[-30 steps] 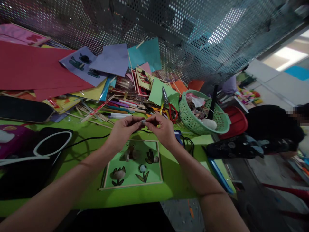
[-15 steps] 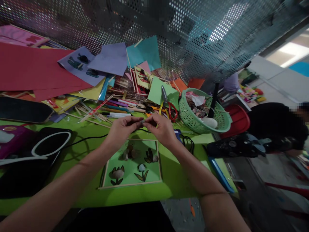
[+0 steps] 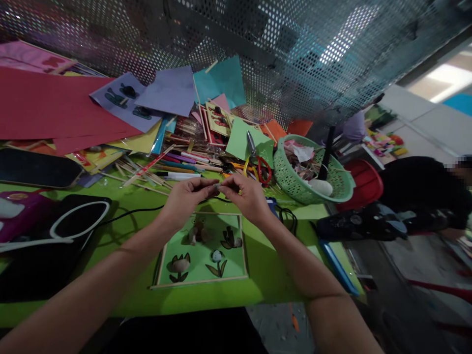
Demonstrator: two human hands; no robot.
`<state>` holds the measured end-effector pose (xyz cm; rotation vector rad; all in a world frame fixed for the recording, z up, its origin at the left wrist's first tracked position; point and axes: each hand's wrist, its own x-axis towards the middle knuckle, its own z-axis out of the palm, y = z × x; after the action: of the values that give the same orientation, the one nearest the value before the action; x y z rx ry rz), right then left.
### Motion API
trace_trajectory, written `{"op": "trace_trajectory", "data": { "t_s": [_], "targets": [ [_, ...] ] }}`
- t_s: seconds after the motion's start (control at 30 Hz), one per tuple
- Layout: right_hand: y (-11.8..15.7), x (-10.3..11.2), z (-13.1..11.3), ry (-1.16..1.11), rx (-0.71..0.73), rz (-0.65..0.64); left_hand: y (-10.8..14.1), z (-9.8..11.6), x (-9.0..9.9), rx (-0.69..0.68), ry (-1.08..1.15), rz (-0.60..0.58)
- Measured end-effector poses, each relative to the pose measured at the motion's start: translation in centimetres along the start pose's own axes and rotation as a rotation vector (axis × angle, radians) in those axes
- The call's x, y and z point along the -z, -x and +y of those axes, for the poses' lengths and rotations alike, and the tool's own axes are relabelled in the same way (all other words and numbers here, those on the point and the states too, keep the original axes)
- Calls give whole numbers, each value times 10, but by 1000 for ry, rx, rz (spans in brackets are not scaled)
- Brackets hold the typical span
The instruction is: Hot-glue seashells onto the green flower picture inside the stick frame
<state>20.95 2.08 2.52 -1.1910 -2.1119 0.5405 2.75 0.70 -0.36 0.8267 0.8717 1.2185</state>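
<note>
Small pale piece (image 3: 217, 187) pinched at the fingertips of both hands, above a green table (image 3: 275, 285). The left hand (image 3: 187, 195) grips it between thumb and bent forefinger; the right hand (image 3: 246, 195) meets it from the other side in a matching pinch, the two sets of fingertips close together. The piece is largely covered by the fingers, and its exact form cannot be told.

Nearer the body, between the forearms, lies a green framed picture (image 3: 197, 269) edged with thin pale sticks. It bears a stone flower with dark petals at lower left, a pale-headed flower with two leaves at lower right, a dark motif with a stone at upper right, and a brownish motif at upper left.

Beyond the hands lie markers (image 3: 180, 175), loose sticks and red-handled scissors (image 3: 264, 170) — the blades on a light green sheet (image 3: 238, 140). To the right stands a green basket (image 3: 295, 184) of scraps; a blue object beside black cord is partly hidden behind the right hand. At far left, a white loop (image 3: 79, 236) rests over a black flat item (image 3: 40, 270). Red paper (image 3: 51, 105) and purple sheets (image 3: 167, 91) lie before a perforated panel (image 3: 287, 54). A person in black (image 3: 424, 191) is at far right.
</note>
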Motion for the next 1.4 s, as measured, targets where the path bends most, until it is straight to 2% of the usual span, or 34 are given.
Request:
{"op": "trace_trajectory", "data": {
  "t_s": [0.23,0.5,0.6,0.87,1.17,1.4],
  "targets": [
    [2,-2,-1,57,-19,-1,1,-3,1,-17,-70,10],
    [1,-3,5,-91,-84,-29,2,0,-1,-3,-31,5],
    [-1,-2,3,-73,-88,-26,1,-3,0,-21,-41,12],
    [0,-4,-1,181,46,-168,3,-2,-3,-29,-28,20],
    [-1,-4,3,72,8,-195,2,-1,-1,50,61,-17],
    [-1,-2,-1,77,0,-206,3,-2,-3,31,38,-11]
  ]
}}
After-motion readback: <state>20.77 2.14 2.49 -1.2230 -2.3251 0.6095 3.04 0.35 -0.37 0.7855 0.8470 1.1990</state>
